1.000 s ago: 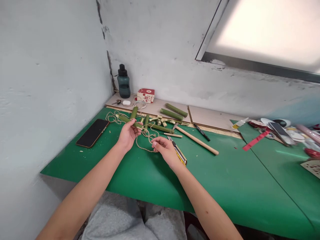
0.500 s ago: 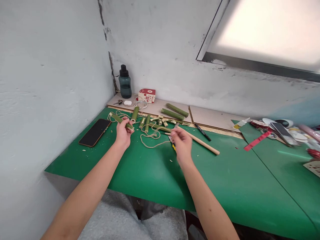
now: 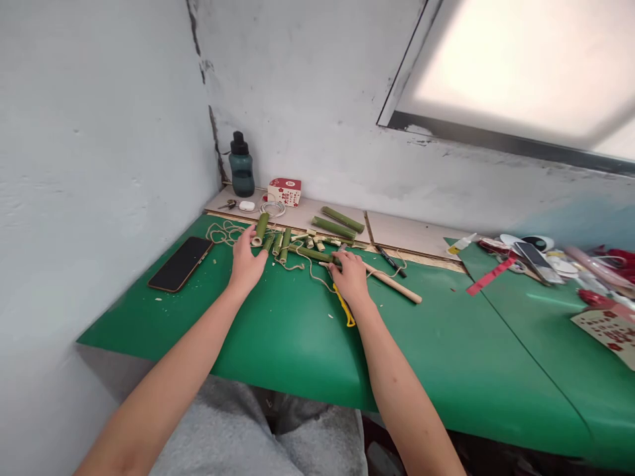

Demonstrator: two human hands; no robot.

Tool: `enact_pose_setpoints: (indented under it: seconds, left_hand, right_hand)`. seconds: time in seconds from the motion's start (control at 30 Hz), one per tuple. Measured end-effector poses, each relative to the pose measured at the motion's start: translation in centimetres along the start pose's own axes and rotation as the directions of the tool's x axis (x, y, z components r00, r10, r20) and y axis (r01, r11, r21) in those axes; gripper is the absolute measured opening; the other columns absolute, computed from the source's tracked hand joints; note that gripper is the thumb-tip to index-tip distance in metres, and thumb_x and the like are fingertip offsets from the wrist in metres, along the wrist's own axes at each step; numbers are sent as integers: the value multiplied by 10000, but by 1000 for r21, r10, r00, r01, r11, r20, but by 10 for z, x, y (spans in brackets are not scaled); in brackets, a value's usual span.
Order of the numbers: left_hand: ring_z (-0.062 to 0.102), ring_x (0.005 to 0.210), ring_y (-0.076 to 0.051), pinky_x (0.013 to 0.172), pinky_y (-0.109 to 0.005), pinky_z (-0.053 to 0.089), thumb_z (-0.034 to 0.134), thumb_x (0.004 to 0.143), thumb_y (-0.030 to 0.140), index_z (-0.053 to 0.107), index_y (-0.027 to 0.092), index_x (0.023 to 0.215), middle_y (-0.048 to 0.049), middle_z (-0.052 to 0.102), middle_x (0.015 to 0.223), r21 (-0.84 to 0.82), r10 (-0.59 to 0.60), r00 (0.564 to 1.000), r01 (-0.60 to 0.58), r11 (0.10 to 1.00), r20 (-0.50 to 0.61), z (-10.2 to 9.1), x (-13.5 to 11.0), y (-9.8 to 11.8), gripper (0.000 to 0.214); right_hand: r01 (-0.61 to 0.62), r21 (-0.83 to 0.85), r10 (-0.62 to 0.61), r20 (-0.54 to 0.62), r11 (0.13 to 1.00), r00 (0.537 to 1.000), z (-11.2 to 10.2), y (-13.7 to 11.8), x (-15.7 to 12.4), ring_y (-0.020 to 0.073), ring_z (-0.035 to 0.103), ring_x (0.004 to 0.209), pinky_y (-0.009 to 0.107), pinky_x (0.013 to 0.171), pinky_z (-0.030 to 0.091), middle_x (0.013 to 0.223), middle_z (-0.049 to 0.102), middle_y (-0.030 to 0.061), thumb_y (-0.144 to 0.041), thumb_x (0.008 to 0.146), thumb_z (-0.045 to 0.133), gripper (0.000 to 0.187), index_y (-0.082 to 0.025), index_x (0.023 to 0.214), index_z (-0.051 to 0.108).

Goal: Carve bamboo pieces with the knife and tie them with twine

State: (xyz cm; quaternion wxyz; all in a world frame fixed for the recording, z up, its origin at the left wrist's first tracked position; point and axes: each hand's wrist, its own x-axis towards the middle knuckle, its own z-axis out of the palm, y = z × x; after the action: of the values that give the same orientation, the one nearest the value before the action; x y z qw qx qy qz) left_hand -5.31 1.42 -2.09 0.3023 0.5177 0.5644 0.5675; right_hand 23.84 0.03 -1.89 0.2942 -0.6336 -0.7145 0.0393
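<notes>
My left hand [image 3: 247, 263] is by a row of short green bamboo tubes, fingers and thumb apart. Its fingertips are beside an upright-leaning bamboo tube [image 3: 261, 227], and the thumb touches the lower end of a thinner tube [image 3: 268, 241]. Fingers of my right hand [image 3: 351, 272] are bent over the right end of a longer bamboo tube [image 3: 313, 253]; their tips are partly hidden. Thin twine [image 3: 320, 280] runs beneath that hand. Under the wrist lies a yellow-handled cutter [image 3: 344, 308], and a pale wooden dowel [image 3: 397, 288] stretches off to the right.
A phone [image 3: 181, 264] lies left on the green tabletop [image 3: 278, 344]. Behind are a water bottle [image 3: 241, 165], a small red-and-white box [image 3: 284, 192] and two bamboo lengths [image 3: 342, 219]. A black marker [image 3: 391, 260], glue bottle [image 3: 461, 243] and craft clutter are to the right.
My left hand has set down the bamboo tube it held, beside the others. My right hand has let go of the twine and lowered onto the longer tube; the twine now crosses the dowel.
</notes>
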Motion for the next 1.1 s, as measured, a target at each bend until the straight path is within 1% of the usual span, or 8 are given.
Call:
enact_pose_setpoints:
  seconds: [0.2, 0.43, 0.5, 0.57, 0.67, 0.77, 0.9, 1.1]
  left_hand:
    - [520, 1336, -367, 1184, -552, 370, 691, 813, 147, 649, 281, 1317, -104, 655, 1327, 174, 175, 960, -214, 961, 217, 8, -12, 12, 523]
    - [491, 1408, -336, 1222, -528, 348, 641, 894, 172, 593, 274, 1409, -97, 610, 1447, 197, 314, 859, -417, 887, 406, 15, -25, 21, 527]
    - [447, 1460, -323, 1232, -525, 349, 640, 939, 230, 529, 290, 1480, -87, 551, 1538, 183, 393, 792, -521, 833, 468, 17, -31, 25, 555]
    - [409, 1497, -309, 1236, -524, 355, 626, 986, 301, 447, 297, 1547, -91, 491, 1603, 163, 480, 721, -622, 766, 499, 19, -35, 28, 589]
    - [470, 1448, -277, 1203, -493, 413, 569, 1032, 310, 472, 295, 1523, -101, 557, 1539, 100, 563, 661, -687, 719, 496, 20, -37, 27, 500]
    - [583, 1323, -260, 1112, -456, 496, 530, 1049, 283, 567, 281, 1421, -104, 658, 1394, 29, 572, 669, -662, 749, 475, 19, -35, 23, 374]
    - [640, 1232, -247, 1043, -424, 525, 554, 1042, 289, 586, 269, 1387, -99, 693, 1324, 17, 545, 714, -614, 789, 440, 18, -32, 19, 347]
    - [661, 1180, -241, 997, -398, 533, 569, 1038, 305, 606, 265, 1375, -88, 716, 1268, 57, 505, 740, -586, 808, 445, 17, -34, 24, 342]
  right_hand:
    - [2, 2, -2, 11, 1000, 1000, -2, -9, 0, 351, 587, 1079, 492, 975, 454, 1123, 742, 161, -246, 922, 601, 246, -171, 1086, 768]
    - [45, 146, -19, -171, 988, 985, -19, -29, -11, 264, 656, 1070, 392, 930, 532, 1187, 670, 138, -264, 1037, 455, 262, -205, 1171, 672]
    - [160, 194, -101, -282, 968, 954, -20, -41, -19, 245, 671, 1079, 378, 922, 552, 1171, 675, 112, -295, 1047, 500, 203, -235, 1148, 665]
    - [332, 222, -225, -400, 917, 888, -19, -54, -28, 231, 690, 1061, 379, 917, 572, 1132, 693, 86, -295, 1029, 585, 140, -261, 1144, 659]
    - [521, 268, -361, -473, 810, 804, -15, -73, -39, 213, 717, 1001, 372, 886, 601, 1071, 721, 60, -230, 973, 696, 224, -287, 1180, 633]
    - [579, 347, -400, -467, 738, 789, -13, -82, -44, 219, 729, 1046, 385, 900, 619, 1098, 737, 62, -192, 930, 753, 330, -296, 1209, 613]
    - [562, 373, -400, -429, 738, 810, -12, -79, -44, 224, 723, 1102, 403, 936, 616, 1112, 744, 65, -170, 936, 738, 364, -301, 1251, 610]
    - [529, 379, -391, -385, 760, 836, -12, -75, -43, 171, 732, 872, 349, 820, 607, 1095, 726, 41, -157, 971, 674, 330, -302, 1260, 607]
